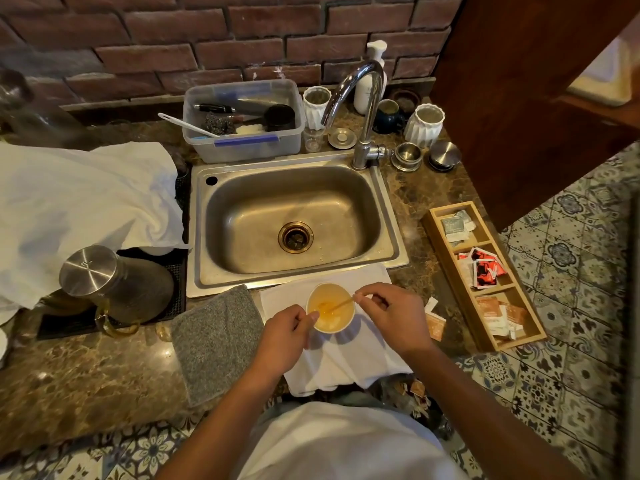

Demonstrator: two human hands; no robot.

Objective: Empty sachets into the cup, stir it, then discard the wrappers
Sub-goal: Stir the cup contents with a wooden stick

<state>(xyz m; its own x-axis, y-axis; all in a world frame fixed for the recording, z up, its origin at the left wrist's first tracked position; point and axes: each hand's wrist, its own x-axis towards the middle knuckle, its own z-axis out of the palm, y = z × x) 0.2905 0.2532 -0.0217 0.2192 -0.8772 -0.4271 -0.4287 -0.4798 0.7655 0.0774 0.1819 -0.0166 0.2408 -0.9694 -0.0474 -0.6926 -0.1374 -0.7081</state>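
A white paper cup [341, 322] holding orange-yellow liquid stands on a white cloth [349, 362] at the counter's front edge, just below the sink. My left hand [285, 336] rests against the cup's left side, fingers curled around it. My right hand [391, 315] pinches the top of a thin stir stick [341, 304] whose lower end dips into the liquid. Torn sachet wrappers [434, 322] lie on the counter just right of my right hand, partly hidden by it.
Steel sink [225, 202] with tap [363, 109] behind the cup. Wooden sachet tray [446, 258] at right, near the counter edge. Grey towel [216, 337] left of the cloth. Metal kettle [114, 282] on a black mat, white cloth heap far left. Plastic tub, vases, tins at the back.
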